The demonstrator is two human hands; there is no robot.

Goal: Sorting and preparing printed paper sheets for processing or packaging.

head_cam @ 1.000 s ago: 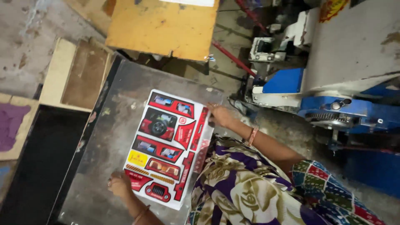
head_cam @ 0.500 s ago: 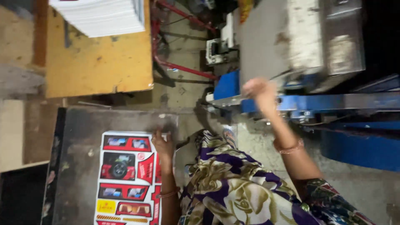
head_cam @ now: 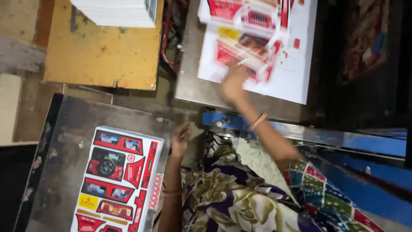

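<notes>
My right hand (head_cam: pixel 234 81) reaches forward onto a red-and-white printed sheet (head_cam: pixel 244 38) that lies on a white pile on the grey machine bed (head_cam: pixel 189 86). The sheet is blurred and buckled under my fingers, which seem to pinch its near edge. My left hand (head_cam: pixel 181 139) hangs with loosely curled fingers and nothing in it, just right of a stack of printed sheets (head_cam: pixel 116 180) showing red toy-car panels. That stack rests on a grey metal table (head_cam: pixel 64 129).
A yellow board (head_cam: pixel 98 56) at the upper left carries a pile of white sheets (head_cam: pixel 116 10). A blue machine frame (head_cam: pixel 365 146) runs along the right. My patterned clothing (head_cam: pixel 240 197) fills the lower middle. A dark panel (head_cam: pixel 17 184) borders the table's left side.
My right hand has gone from the blue machine frame up onto the printed sheet on the machine bed. My left hand has lifted off the stack's corner. The view has swung forward.
</notes>
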